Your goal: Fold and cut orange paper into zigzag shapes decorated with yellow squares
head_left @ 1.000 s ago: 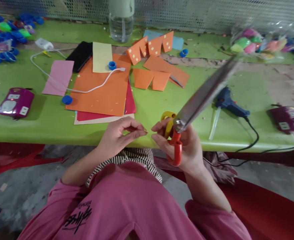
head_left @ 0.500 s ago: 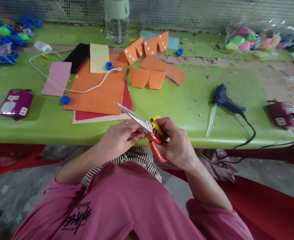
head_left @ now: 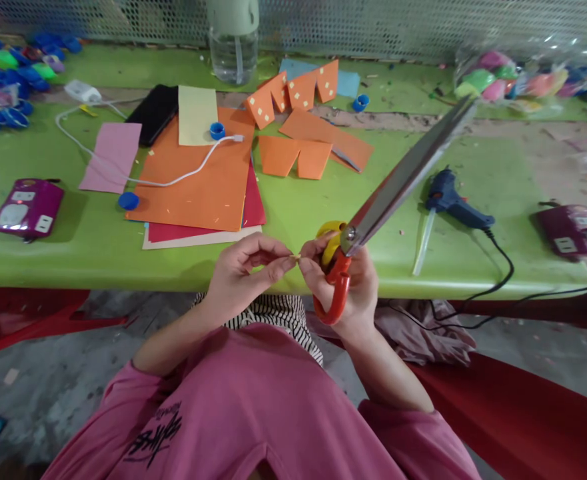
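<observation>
Near the table's front edge, my left hand (head_left: 246, 273) pinches a tiny yellow piece (head_left: 296, 257) between thumb and finger. My right hand (head_left: 346, 283) touches the same piece with its fingertips and also holds scissors (head_left: 406, 177) with yellow and red handles, the closed blades slanting up to the right. Behind my hands lies an orange sheet (head_left: 193, 197) on red and pale sheets. Beyond it are a cut orange piece (head_left: 293, 157) and folded orange pieces with small pale squares (head_left: 303, 92).
A glue gun (head_left: 456, 200) with its cord lies right of my hands. Purple power sockets (head_left: 28, 208) stand at both sides. A water bottle (head_left: 233, 53), a black phone (head_left: 156, 113), a white cable and bags of colourful pieces are on the green table (head_left: 173, 272).
The scissors have swung from pointing up-left to pointing up-right. My hands have come together at the fingertips, and the tiny yellow piece now shows between them.
</observation>
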Action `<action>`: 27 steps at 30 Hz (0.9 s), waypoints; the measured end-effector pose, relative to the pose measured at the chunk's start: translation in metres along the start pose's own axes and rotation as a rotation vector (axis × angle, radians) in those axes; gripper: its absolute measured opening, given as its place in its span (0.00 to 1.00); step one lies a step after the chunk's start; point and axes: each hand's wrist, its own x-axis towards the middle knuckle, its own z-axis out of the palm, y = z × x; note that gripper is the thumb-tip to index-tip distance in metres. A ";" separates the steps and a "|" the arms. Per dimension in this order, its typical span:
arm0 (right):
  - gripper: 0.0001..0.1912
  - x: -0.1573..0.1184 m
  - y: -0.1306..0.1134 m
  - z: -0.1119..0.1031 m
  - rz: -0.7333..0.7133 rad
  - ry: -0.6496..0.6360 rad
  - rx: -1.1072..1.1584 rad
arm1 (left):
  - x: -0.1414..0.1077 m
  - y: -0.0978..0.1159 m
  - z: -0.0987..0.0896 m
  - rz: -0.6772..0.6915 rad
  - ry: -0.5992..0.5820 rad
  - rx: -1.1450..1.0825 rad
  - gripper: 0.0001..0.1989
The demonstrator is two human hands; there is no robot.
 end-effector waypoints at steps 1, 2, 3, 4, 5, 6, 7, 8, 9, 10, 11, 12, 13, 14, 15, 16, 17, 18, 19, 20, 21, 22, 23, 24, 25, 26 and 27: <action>0.18 -0.001 0.001 0.001 -0.004 0.002 -0.009 | 0.000 0.000 0.000 0.019 0.008 -0.004 0.11; 0.18 -0.001 0.002 0.002 -0.004 0.005 -0.021 | 0.001 -0.001 0.001 0.038 0.017 -0.004 0.10; 0.18 -0.002 0.003 0.003 -0.002 0.008 -0.037 | 0.001 -0.001 0.001 0.053 0.026 -0.001 0.10; 0.18 -0.002 0.003 0.004 0.003 0.014 -0.057 | 0.002 -0.001 0.001 0.063 0.034 0.004 0.10; 0.18 -0.003 0.003 0.004 0.010 0.015 -0.080 | 0.002 -0.002 0.000 0.062 0.041 0.008 0.10; 0.18 -0.003 0.003 0.003 0.021 0.010 -0.107 | 0.003 -0.003 0.000 0.055 0.047 0.003 0.10; 0.19 -0.002 0.002 0.001 0.032 -0.003 -0.140 | 0.005 -0.004 -0.001 0.039 0.049 -0.016 0.10; 0.19 -0.002 0.001 -0.002 0.036 -0.025 -0.182 | 0.006 -0.005 -0.002 0.016 0.047 -0.051 0.11; 0.21 -0.001 -0.001 -0.007 0.036 -0.056 -0.239 | 0.008 -0.006 -0.003 -0.011 0.047 -0.099 0.11; 0.22 -0.001 -0.002 -0.012 0.035 -0.098 -0.310 | 0.010 -0.006 -0.005 -0.038 0.048 -0.150 0.12; 0.24 0.000 -0.003 -0.017 0.028 -0.146 -0.391 | 0.012 -0.007 -0.007 -0.061 0.053 -0.199 0.13; 0.25 0.000 -0.003 -0.023 0.017 -0.189 -0.478 | 0.013 -0.007 -0.009 -0.074 0.061 -0.239 0.14; 0.26 0.000 -0.003 -0.028 0.004 -0.225 -0.564 | 0.015 -0.008 -0.011 -0.076 0.073 -0.268 0.15; 0.26 -0.001 -0.002 -0.032 -0.010 -0.252 -0.642 | 0.016 -0.008 -0.012 -0.061 0.087 -0.284 0.16; 0.26 -0.003 0.000 -0.036 -0.026 -0.268 -0.705 | 0.017 -0.008 -0.014 -0.035 0.098 -0.288 0.16; 0.25 -0.004 0.001 -0.039 -0.043 -0.275 -0.753 | 0.017 -0.009 -0.015 -0.003 0.107 -0.282 0.16; 0.25 -0.006 0.003 -0.040 -0.056 -0.280 -0.788 | 0.017 -0.010 -0.015 0.031 0.117 -0.270 0.16; 0.25 -0.008 0.005 -0.040 -0.064 -0.286 -0.812 | 0.017 -0.011 -0.015 0.062 0.128 -0.254 0.16; 0.25 -0.009 0.006 -0.040 -0.068 -0.294 -0.825 | 0.017 -0.012 -0.015 0.089 0.139 -0.238 0.16; 0.24 -0.010 0.008 -0.039 -0.071 -0.298 -0.832 | 0.017 -0.013 -0.015 0.112 0.149 -0.224 0.16; 0.24 -0.011 0.008 -0.037 -0.074 -0.302 -0.837 | 0.017 -0.014 -0.014 0.133 0.157 -0.215 0.15; 0.24 -0.011 0.009 -0.035 -0.079 -0.305 -0.840 | 0.016 -0.015 -0.014 0.153 0.165 -0.212 0.15; 0.23 -0.010 0.009 -0.033 -0.085 -0.307 -0.842 | 0.015 -0.016 -0.013 0.172 0.172 -0.211 0.14; 0.24 -0.009 0.009 -0.031 -0.090 -0.311 -0.843 | 0.015 -0.016 -0.013 0.188 0.179 -0.209 0.14; 0.24 -0.009 0.009 -0.029 -0.096 -0.317 -0.842 | 0.014 -0.017 -0.013 0.201 0.185 -0.204 0.14; 0.24 -0.008 0.009 -0.028 -0.101 -0.321 -0.841 | 0.014 -0.017 -0.013 0.211 0.192 -0.196 0.14; 0.24 -0.007 0.009 -0.027 -0.105 -0.326 -0.840 | 0.013 -0.016 -0.013 0.220 0.200 -0.189 0.13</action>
